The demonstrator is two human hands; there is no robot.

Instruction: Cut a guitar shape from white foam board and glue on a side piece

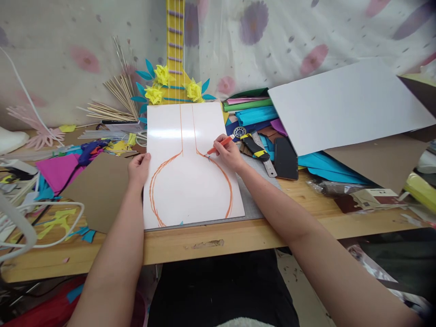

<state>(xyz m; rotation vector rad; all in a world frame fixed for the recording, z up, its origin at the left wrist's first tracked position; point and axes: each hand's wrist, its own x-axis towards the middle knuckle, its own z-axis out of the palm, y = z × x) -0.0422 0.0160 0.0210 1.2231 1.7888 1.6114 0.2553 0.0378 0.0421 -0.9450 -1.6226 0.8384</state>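
A glossy white board (166,122) lies in front of me, with an orange outline drawn on it: a rounded body and two straight lines rising as a narrow neck. My right hand (229,154) is closed around an orange marker (221,145), its tip at the right shoulder of the outline. At the board's left edge, my left hand (139,168) grips the rim, thumb on top and the other fingers partly hidden. Behind the board stands a yellow guitar-shaped craft (175,54) with strings, purple frets, yellow paper flowers and blue leaves.
To the right are a yellow-black utility knife (254,146), a metal ruler (270,167), a black phone-like slab (285,158) and a large leaning white sheet (347,104). At left lie brown cardboard (102,190), a blue glue gun (90,150), wooden sticks (119,97) and a white cable (81,218).
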